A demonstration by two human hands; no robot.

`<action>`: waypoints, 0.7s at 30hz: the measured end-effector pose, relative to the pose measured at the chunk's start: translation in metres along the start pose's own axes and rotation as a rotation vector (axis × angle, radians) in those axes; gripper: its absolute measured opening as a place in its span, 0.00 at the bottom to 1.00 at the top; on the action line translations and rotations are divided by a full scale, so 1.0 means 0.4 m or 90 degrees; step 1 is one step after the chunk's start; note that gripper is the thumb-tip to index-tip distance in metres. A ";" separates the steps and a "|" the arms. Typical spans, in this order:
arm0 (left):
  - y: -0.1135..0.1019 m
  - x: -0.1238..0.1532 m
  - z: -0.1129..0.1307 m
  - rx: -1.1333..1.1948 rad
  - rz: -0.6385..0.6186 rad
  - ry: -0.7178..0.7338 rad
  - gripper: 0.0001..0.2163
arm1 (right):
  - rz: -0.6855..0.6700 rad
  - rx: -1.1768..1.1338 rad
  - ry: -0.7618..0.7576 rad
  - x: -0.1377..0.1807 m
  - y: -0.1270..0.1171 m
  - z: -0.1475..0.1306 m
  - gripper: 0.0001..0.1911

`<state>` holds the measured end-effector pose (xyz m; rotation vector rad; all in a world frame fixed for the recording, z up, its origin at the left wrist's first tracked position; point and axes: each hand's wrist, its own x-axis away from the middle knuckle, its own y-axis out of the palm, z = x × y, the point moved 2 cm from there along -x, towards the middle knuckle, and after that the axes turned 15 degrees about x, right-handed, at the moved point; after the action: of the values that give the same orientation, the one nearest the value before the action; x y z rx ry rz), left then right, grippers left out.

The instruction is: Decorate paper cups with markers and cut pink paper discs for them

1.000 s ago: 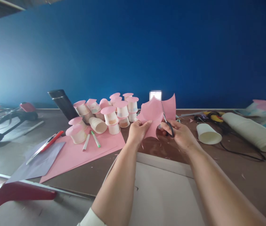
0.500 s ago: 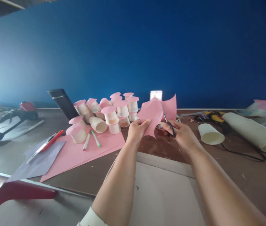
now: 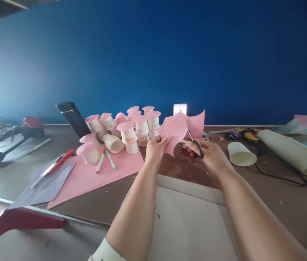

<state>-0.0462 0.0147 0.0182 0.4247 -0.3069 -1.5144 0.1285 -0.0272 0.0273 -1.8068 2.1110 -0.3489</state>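
Observation:
My left hand pinches a sheet of pink paper by its lower left edge, thumb on top. The paper has curved cut edges, and a flap of it rises to the right behind the blades. Black-handled scissors are in my right hand, fingers wrapped around the loops. Their blades point up and away, lying at the paper between the rounded part and the flap. To the left stand several paper cups topped with pink paper pieces, some stacked in pairs.
Left of my arms lie pink sheets, a grey sheet, a red utility knife and two markers. A black bottle leans behind. On the right are a single cup, a long cup stack and a black cable.
The pink paper has turned slightly in my left hand, and its lower tip has shifted left. The scissors stay at nearly the same place in the paper.

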 end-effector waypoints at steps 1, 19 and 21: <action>0.001 0.000 0.000 -0.005 -0.007 0.008 0.17 | 0.000 -0.002 0.000 0.000 0.000 0.000 0.25; 0.016 0.054 0.060 -0.212 0.148 0.409 0.14 | 0.028 -0.097 -0.003 0.002 0.018 0.002 0.20; 0.029 0.078 0.063 -0.217 0.116 0.416 0.11 | 0.039 -0.132 0.003 0.000 0.019 0.004 0.19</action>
<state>-0.0461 -0.0184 0.0438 0.5727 0.4105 -1.1467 0.1223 -0.0259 0.0230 -1.8471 2.2731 -0.1225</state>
